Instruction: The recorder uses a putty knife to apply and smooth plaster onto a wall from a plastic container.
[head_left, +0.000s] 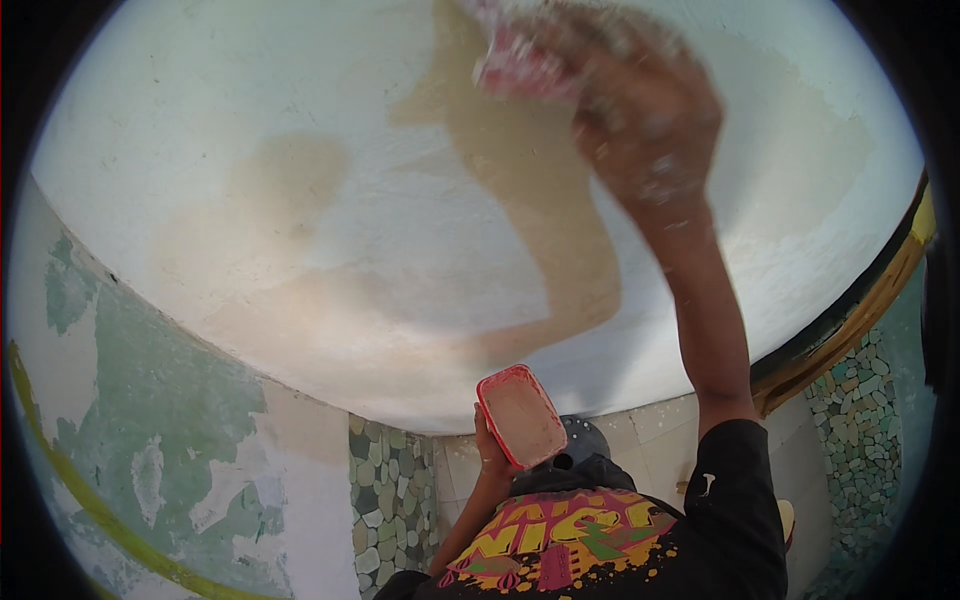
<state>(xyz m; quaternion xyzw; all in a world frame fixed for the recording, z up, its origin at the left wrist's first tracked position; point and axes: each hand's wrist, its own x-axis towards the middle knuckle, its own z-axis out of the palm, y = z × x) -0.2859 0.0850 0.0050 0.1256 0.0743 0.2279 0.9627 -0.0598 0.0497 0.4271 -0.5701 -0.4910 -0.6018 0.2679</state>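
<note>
My right hand [650,110], blurred by motion and smeared with white, is raised to the white surface [400,230] at the top of the view. Its fingers are closed round a red, white-smeared piece [525,68]; its far end runs out of view, and I cannot make out its kind. Low in the middle, my left hand [489,448] grips a red-rimmed rectangular tub [520,418] by its left side. Smooth pale paste, greyish pink, fills the tub. The shadow of my arm [575,260] falls across the white surface.
A green wall [170,380] with patchy white areas and a yellow-green band [120,535] stands at left. Stone-pebble strips [378,495] flank the pale tiled floor [655,440]. At right runs a brown wooden edge [840,325]. Below the tub shows a dark grey object [585,440].
</note>
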